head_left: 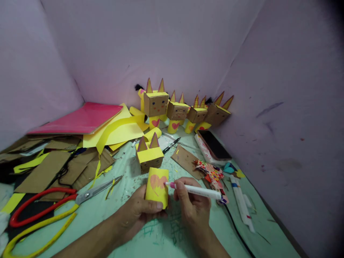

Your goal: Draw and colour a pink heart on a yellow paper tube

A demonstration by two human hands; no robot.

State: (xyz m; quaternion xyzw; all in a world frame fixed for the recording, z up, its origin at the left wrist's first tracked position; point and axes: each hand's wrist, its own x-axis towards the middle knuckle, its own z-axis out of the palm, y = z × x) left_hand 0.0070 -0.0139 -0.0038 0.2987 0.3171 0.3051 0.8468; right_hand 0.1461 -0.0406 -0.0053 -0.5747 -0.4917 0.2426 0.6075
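Observation:
My left hand (146,208) holds a yellow paper tube (158,197) upright, thumb across its lower front. A pinkish-orange heart is drawn on the tube, its right side only partly coloured. My right hand (192,202) grips a white marker (201,191) with a pink tip, which meets the heart's right edge. Just behind the tube sits a small cardboard box head (150,159) with a yellow top and two pointed ears.
Finished-looking box-headed figures (156,105) stand along the back wall. Large red-and-yellow scissors (87,194), cardboard scraps (44,170) and a pink folder (80,118) lie left. A phone (215,145), a cardboard piece (186,159), a cable (236,229) and white markers (242,202) are at right.

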